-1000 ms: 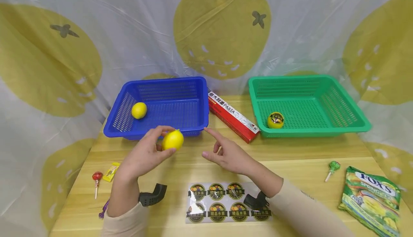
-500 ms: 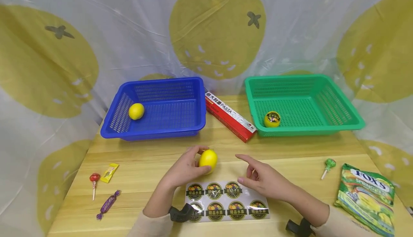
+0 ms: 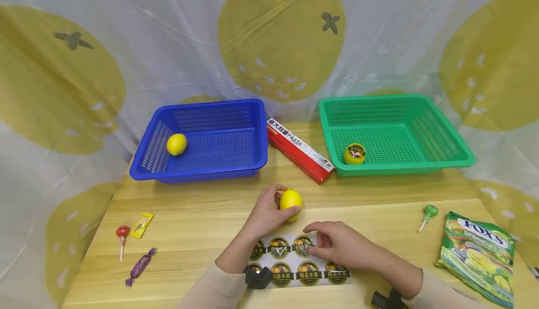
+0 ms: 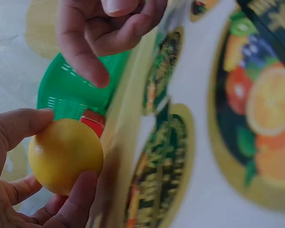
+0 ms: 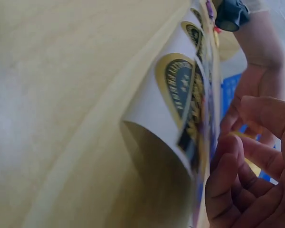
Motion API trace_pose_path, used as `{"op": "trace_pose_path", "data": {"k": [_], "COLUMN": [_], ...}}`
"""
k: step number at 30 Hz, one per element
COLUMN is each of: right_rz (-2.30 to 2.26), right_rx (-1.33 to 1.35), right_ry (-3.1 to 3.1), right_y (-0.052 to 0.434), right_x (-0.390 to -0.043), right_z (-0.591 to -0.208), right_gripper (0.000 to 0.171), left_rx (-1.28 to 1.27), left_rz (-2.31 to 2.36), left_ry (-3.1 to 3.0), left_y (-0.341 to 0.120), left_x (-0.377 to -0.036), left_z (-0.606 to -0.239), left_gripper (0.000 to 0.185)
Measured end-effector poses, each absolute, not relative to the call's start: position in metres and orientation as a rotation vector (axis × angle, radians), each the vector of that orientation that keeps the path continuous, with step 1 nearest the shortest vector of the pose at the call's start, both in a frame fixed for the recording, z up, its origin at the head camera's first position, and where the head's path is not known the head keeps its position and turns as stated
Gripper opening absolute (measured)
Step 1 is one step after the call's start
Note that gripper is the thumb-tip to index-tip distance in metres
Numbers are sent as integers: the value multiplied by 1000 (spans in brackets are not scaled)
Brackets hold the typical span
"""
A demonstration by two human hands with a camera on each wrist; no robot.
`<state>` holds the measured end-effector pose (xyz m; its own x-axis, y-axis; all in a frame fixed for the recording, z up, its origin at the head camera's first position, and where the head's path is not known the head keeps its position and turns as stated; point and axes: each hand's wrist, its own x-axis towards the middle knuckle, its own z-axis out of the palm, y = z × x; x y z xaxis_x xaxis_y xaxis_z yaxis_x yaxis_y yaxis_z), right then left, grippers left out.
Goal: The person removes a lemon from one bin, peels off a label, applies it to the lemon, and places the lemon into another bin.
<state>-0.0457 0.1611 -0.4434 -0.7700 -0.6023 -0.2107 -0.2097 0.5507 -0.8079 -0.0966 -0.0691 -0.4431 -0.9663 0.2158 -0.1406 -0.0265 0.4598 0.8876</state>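
A yellow lemon is held between the thumb and fingers of my left hand, just behind the sticker sheet. The left wrist view shows the thumb and fingers round the lemon. My right hand hovers over the upper right of the sticker sheet, thumb and index finger apart, other fingers loosely curled. Round dark-and-gold fruit stickers cover the white sheet. From the right wrist, one edge of the sheet curves up off the table.
A blue basket with one lemon stands back left. The green basket at right holds a stickered lemon. Between them lies a pasta box. Sweets lie left; a lollipop and FOX'S bag lie right.
My left hand has carried the lemon from the blue basket's front edge rightward, to behind the sticker sheet. My right hand has moved right and nearer, over the sheet.
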Motion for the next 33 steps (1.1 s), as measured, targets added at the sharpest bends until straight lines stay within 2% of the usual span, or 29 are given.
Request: {"op": "trace_pose_path", "data": {"k": [17, 27, 30, 33], "right_rz": [-931, -919, -918, -914], "right_rx": [-775, -785, -765, -750], "right_ry": [2436, 2442, 2432, 2435], "right_y": [154, 152, 152, 153], "right_x": [-50, -50, -51, -52], "right_z": [-454, -452, -452, -454], "right_gripper": [46, 41, 41, 41], "left_rx": [82, 116, 187, 351], "left_rz": [1420, 1264, 1169, 1091], "left_ry": [2523, 2561, 2589, 2562], "left_y": [-65, -84, -97, -108], "left_x": [-95, -89, -85, -82], "left_z": [-447, -438, -434, -433], "left_gripper": [66, 83, 73, 53]}}
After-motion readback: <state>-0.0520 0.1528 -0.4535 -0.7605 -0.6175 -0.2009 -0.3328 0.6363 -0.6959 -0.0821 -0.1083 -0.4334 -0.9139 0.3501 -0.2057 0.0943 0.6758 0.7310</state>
